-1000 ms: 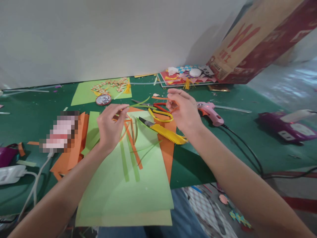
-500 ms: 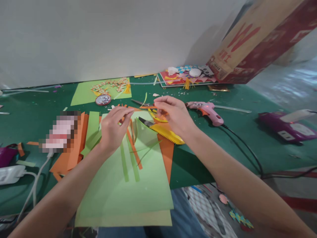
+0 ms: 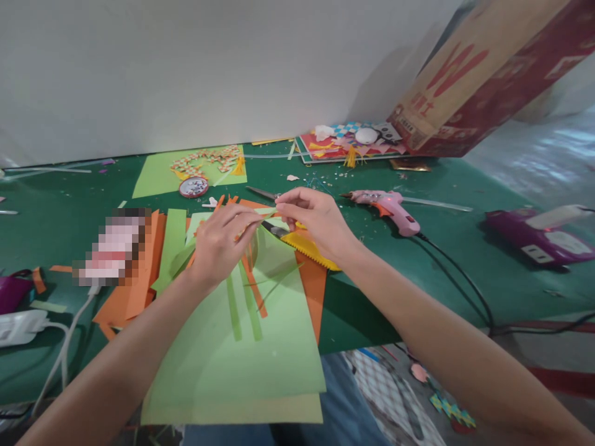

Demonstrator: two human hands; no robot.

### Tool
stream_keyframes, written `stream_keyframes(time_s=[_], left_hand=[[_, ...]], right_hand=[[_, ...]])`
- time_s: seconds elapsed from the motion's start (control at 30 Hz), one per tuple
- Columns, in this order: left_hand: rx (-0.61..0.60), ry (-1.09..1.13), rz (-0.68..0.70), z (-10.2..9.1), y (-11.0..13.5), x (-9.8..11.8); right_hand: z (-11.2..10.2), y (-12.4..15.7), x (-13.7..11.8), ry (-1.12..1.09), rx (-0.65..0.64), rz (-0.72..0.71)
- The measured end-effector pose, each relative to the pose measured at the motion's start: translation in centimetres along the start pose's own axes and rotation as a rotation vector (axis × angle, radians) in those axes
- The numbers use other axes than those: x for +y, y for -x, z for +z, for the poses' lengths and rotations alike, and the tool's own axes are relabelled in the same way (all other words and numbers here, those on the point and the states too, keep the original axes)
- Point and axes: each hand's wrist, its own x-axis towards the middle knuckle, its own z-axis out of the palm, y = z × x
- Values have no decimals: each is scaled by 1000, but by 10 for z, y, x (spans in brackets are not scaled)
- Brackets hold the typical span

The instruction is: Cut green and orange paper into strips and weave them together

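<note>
A narrow light-green paper strip (image 3: 268, 215) spans the small gap between my two hands. My left hand (image 3: 222, 240) is closed, its thumb and fingertips pinching the strip's left end. At the other end, my right hand (image 3: 316, 222) pinches the strip between thumb and fingers. Both hands are above a stack of light-green paper sheets (image 3: 251, 371), where green strips (image 3: 251, 303) and orange strips (image 3: 255, 285) lie. Yellow-handled scissors (image 3: 312, 249) rest under my right hand, partly hidden by it.
A pink glue gun (image 3: 390, 209) with a black cord lies to the right, near a purple power socket (image 3: 534, 238). A blurred phone (image 3: 118, 244) and orange paper (image 3: 144, 272) are left. Behind are a round tin (image 3: 193, 186), paper crafts (image 3: 353, 139) and a paper bag (image 3: 446, 87).
My hands have come closer together, the right one moving left and slightly down. The green strip, which curled up by the right hand, now lies between both hands' fingertips.
</note>
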Motion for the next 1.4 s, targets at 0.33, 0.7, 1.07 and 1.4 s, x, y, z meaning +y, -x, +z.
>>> stream_keyframes(time_s=[0.33, 0.7, 1.07, 1.4], left_hand=[[-29, 110, 23, 1, -1, 0], [-49, 228, -72, -1, 0, 1], [-17, 485, -344, 3, -2, 2], [43, 697, -604, 2, -10, 6]], right_hand=[[0, 1, 0, -155, -118, 98], [-2, 1, 0, -152, -227, 192], [-3, 2, 1, -71, -219, 32], [-6, 0, 7, 507, -168, -484]])
